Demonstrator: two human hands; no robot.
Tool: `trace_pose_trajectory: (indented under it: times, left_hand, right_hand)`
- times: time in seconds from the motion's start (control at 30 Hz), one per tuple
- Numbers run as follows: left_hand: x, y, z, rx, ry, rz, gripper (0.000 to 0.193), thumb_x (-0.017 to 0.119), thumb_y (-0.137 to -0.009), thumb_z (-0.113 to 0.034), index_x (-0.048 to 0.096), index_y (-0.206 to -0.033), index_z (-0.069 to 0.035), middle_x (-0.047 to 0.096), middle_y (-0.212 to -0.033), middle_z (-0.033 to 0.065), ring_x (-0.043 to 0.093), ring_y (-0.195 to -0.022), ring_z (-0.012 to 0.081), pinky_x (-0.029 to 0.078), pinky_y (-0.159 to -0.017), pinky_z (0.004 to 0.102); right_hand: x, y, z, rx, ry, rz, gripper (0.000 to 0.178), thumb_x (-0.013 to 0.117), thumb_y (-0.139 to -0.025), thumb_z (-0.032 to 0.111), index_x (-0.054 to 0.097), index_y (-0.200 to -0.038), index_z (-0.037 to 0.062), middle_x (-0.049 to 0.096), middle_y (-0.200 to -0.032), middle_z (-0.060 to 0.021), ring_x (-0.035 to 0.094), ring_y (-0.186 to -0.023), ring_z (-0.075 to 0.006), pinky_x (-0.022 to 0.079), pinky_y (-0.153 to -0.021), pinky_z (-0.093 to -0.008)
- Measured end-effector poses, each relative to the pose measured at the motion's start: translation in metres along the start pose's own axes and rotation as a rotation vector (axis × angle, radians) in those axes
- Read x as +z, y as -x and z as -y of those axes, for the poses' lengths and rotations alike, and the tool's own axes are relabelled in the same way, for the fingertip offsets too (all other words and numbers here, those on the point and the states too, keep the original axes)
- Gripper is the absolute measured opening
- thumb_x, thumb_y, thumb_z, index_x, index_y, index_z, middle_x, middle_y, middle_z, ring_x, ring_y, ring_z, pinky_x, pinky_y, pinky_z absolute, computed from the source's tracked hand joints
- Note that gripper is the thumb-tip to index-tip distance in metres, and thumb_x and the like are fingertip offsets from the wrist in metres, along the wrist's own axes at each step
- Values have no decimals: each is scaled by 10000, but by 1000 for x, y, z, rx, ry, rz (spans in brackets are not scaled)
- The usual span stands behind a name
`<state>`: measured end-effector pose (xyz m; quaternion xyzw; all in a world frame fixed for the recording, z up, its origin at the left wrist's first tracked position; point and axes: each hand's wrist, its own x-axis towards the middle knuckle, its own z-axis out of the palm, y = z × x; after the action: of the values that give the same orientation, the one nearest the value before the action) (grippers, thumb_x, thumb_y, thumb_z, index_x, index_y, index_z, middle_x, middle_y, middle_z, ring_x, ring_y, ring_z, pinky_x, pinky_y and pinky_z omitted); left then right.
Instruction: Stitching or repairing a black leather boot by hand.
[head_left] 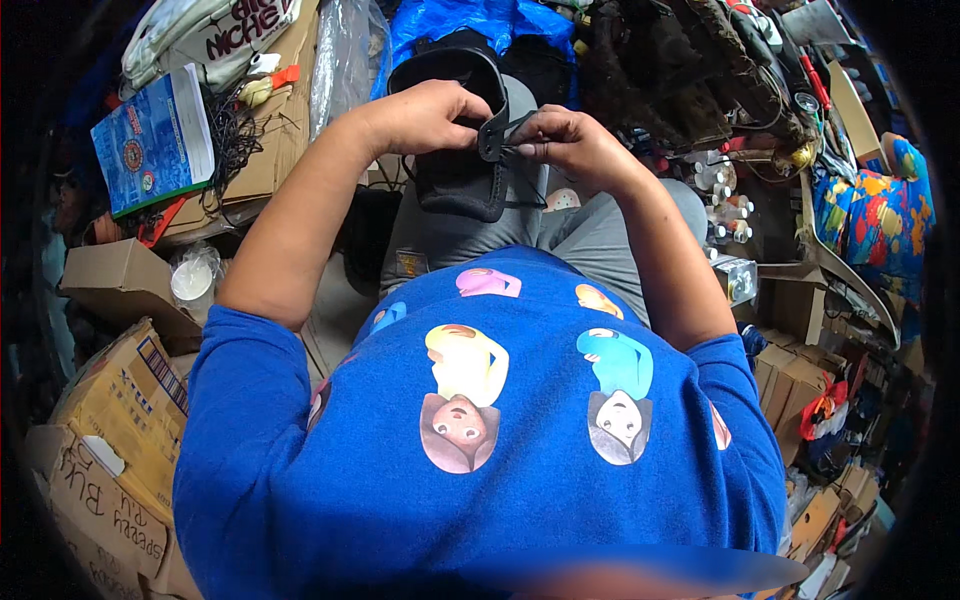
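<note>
A black shoe, open at the top with a padded dark lining, rests on my grey-trousered lap. My left hand reaches over its opening, thumb and fingers closed on the edge of the eyelet flap. Just right of that flap, my right hand pinches a thin black lace between thumb and forefinger. Part of the lace loops up beside the flap, and a loose strand hangs below my right fingers. The shoe's sole and far side are mostly hidden.
At left lie a blue book, tangled black cord, a small cardboard box and a clear cup. Small clear bottles stand right of my knee. Blue plastic sheeting is beyond; flattened cartons are lower left.
</note>
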<state>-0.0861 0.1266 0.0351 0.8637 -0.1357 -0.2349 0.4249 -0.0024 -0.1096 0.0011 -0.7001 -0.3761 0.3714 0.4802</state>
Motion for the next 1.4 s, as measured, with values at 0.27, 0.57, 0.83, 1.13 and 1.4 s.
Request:
trace_pose_trajectory:
  times: [0.27,0.57,0.83,1.13,1.4]
  left_hand:
    - [5,-13,5,89,10,-86,279,678,-791,-74,693,-1069,-57,708,-909,117,636,-821,157,481,-800,296]
    - [2,-20,4,45,2,-52,283,694,-773,-96,700,-1054,-59,709,-887,121,646,-798,178,487,-784,308]
    - [5,-18,3,-50,-69,-108,269,714,-744,-107,694,-1005,-43,697,-892,110,639,-824,214,480,-790,324]
    - [50,20,-12,46,-571,-612,199,682,-741,-149,616,-914,-75,616,-929,75,567,-941,291,429,-803,448]
    - [39,28,-13,80,-569,-500,60,641,-787,-103,618,-829,-66,627,-852,82,573,-930,298,446,-801,447]
  right_hand:
    - [-14,-13,-11,26,-113,105,136,671,-860,55,692,-989,18,642,-923,-14,602,-881,-112,482,-825,-264]
    - [-17,5,1,67,-85,-98,183,749,-807,106,690,-949,7,666,-871,-33,615,-825,-100,491,-755,-241]
    - [13,-8,-7,84,-22,-129,203,764,-795,138,673,-891,-16,635,-850,-63,601,-796,-121,481,-720,-275]
    - [17,2,7,-364,465,-370,822,873,-596,374,536,-1322,185,410,-1379,-167,473,-1204,-327,414,-999,-434]
    - [35,-14,-5,-245,577,-313,826,777,-598,416,482,-1361,302,392,-1442,-157,345,-1341,-371,241,-1075,-534]
